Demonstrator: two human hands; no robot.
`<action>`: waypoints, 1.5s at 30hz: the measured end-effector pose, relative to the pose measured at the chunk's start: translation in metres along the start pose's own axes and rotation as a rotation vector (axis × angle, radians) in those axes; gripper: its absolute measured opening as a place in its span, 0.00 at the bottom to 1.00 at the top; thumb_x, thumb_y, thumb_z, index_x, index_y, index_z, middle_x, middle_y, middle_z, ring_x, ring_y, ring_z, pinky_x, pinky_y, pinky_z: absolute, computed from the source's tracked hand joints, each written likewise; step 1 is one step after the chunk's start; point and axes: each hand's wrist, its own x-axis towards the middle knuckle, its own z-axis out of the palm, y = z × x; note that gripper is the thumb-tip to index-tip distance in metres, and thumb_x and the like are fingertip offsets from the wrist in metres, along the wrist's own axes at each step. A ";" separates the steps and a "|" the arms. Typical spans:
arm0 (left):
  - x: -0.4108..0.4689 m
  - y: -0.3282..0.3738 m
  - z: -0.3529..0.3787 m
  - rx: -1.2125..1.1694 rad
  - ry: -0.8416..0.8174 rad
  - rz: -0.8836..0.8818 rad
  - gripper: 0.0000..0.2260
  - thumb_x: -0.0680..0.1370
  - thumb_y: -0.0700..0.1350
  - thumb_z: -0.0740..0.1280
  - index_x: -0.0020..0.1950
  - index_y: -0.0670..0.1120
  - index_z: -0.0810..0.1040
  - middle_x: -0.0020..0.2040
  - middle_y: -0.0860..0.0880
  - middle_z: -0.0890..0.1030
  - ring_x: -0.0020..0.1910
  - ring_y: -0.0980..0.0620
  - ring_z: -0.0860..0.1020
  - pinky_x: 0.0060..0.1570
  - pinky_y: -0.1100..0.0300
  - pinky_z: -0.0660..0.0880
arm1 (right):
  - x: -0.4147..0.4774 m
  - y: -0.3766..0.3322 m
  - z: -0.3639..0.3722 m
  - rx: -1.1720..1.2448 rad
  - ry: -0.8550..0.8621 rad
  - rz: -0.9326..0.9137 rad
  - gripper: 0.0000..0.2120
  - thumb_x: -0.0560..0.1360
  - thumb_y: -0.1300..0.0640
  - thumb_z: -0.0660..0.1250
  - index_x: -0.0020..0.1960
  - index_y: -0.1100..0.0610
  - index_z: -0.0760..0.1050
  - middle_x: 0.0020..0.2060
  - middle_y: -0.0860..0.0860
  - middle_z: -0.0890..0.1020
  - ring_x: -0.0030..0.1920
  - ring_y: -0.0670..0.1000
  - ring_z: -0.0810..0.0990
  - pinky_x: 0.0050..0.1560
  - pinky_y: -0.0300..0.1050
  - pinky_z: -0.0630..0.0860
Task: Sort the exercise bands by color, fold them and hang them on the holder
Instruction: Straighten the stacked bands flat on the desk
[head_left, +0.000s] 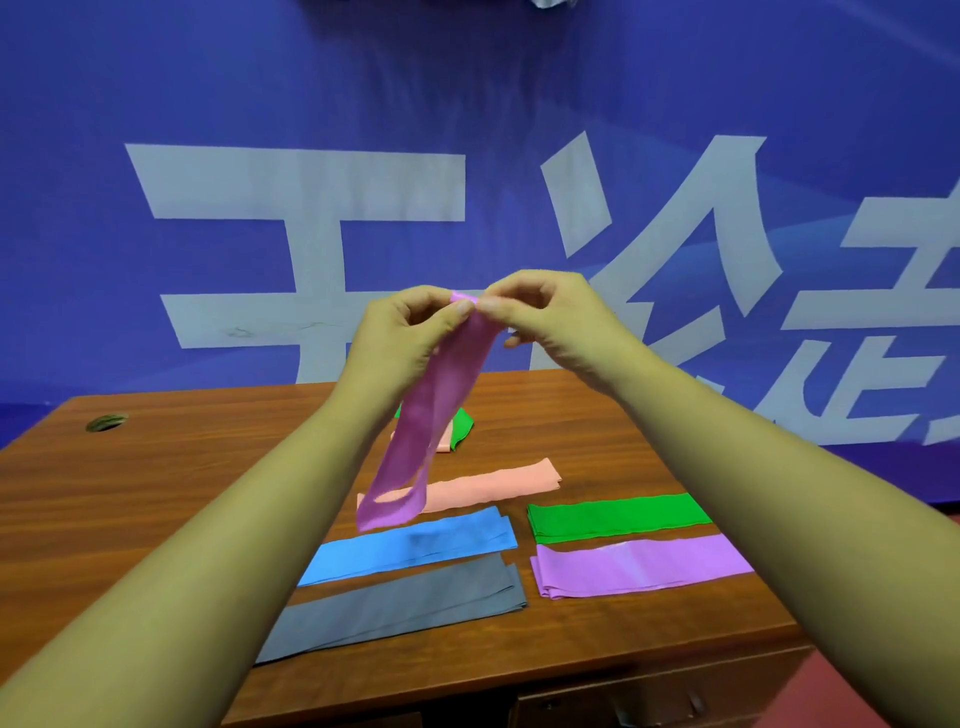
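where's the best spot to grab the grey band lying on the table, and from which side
Probably pinch the grey band at its right end, coming from the right: it lies flat, and there the stacked layers step apart, offering a liftable edge. The blue band lies close along its far side.

One head-worn camera only, looking forward and down from close over the wooden desk, the blue banner filling everything toward twelve o'clock.
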 end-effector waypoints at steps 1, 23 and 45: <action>-0.001 0.000 0.000 0.010 -0.011 0.002 0.07 0.78 0.46 0.69 0.51 0.46 0.85 0.40 0.54 0.83 0.38 0.62 0.77 0.38 0.68 0.72 | 0.000 0.000 0.001 -0.062 -0.021 -0.023 0.08 0.76 0.57 0.71 0.51 0.60 0.82 0.44 0.55 0.85 0.43 0.46 0.83 0.44 0.46 0.81; -0.034 -0.043 0.027 -0.071 -0.245 -0.264 0.12 0.69 0.54 0.73 0.48 0.49 0.81 0.43 0.48 0.84 0.42 0.48 0.81 0.48 0.48 0.78 | -0.002 0.000 -0.009 0.025 0.027 0.074 0.05 0.74 0.63 0.71 0.50 0.64 0.80 0.41 0.56 0.82 0.40 0.48 0.81 0.40 0.43 0.81; -0.084 -0.093 0.048 0.315 -0.677 -0.444 0.18 0.70 0.52 0.77 0.55 0.51 0.75 0.47 0.53 0.79 0.45 0.53 0.78 0.42 0.60 0.73 | -0.052 0.130 -0.065 0.027 0.499 0.493 0.06 0.78 0.60 0.68 0.44 0.61 0.80 0.41 0.57 0.82 0.36 0.53 0.81 0.36 0.44 0.81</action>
